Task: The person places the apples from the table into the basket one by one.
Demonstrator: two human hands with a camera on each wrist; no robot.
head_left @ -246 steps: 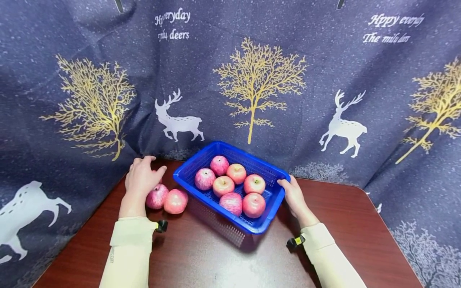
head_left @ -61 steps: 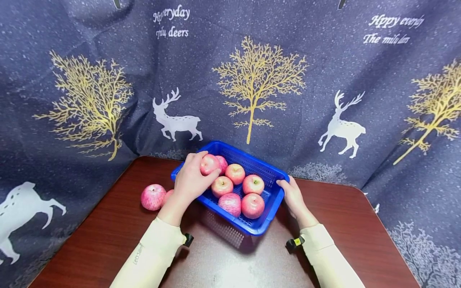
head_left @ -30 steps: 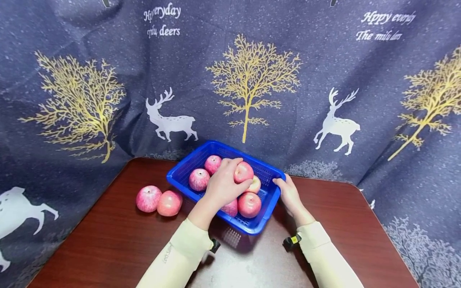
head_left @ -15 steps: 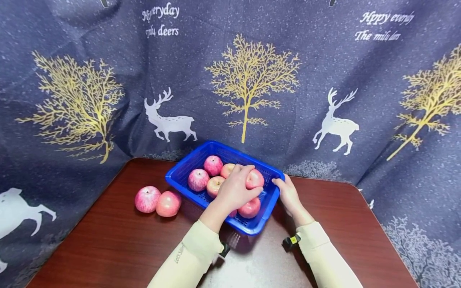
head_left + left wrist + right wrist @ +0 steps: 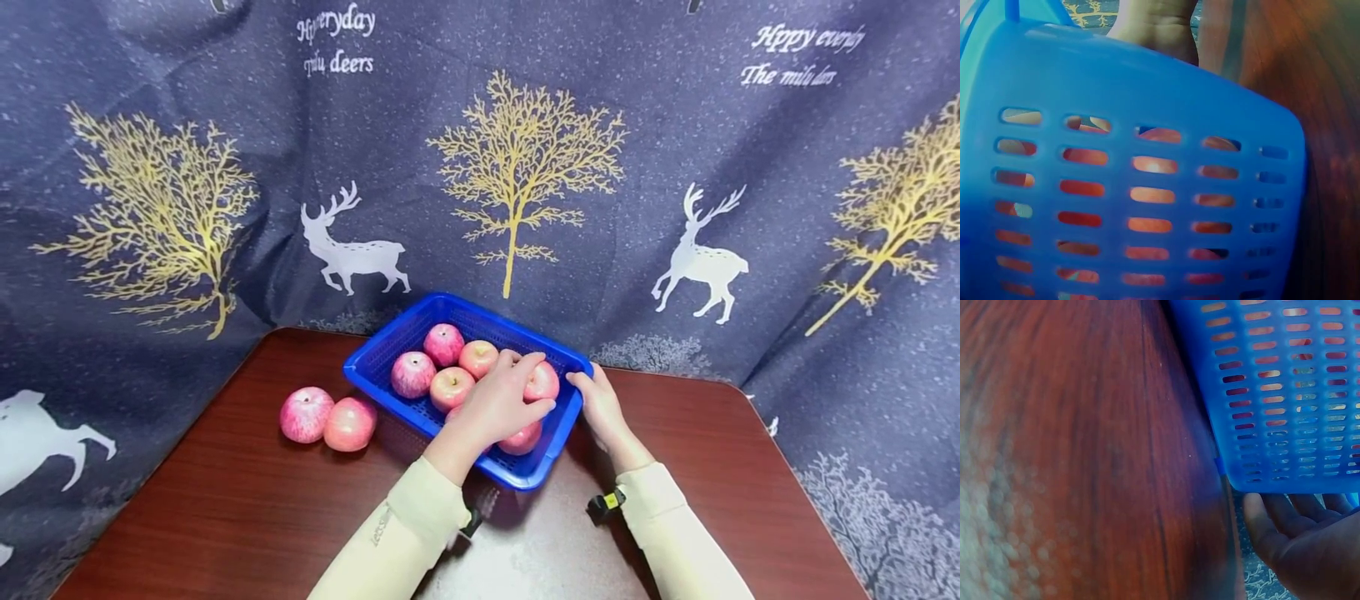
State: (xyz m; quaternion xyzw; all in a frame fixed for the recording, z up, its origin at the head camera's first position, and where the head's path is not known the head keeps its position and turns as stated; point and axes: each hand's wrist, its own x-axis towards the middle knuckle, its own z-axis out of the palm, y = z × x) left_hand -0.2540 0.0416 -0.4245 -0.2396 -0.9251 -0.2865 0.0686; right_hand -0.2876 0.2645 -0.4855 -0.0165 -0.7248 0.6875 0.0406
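Observation:
A blue plastic basket [image 5: 420, 406] with slotted walls stands on the table, several red apples inside. My left hand [image 5: 498, 402] reaches over its near side and holds an apple [image 5: 542, 382] at the basket's right end, fingers over the top and thumb on the near side. Another apple [image 5: 521, 438] sits just below that thumb. My right hand [image 5: 604, 408] grips the basket's right end, thumb at the rim; in the right wrist view its fingers lie along the basket's edge. The slotted wall hides most of my left hand in the left wrist view.
Two more apples, a streaked one [image 5: 307, 415] and a paler one [image 5: 350, 424], sit side by side on the brown table [image 5: 247, 500] left of the basket. A dark blue cloth [image 5: 600, 233] with printed trees and deer hangs close behind.
My left hand has taken an apple from the group on the left, carried it rightward over the basket and lowered it at the right end. My right hand stays at the rim.

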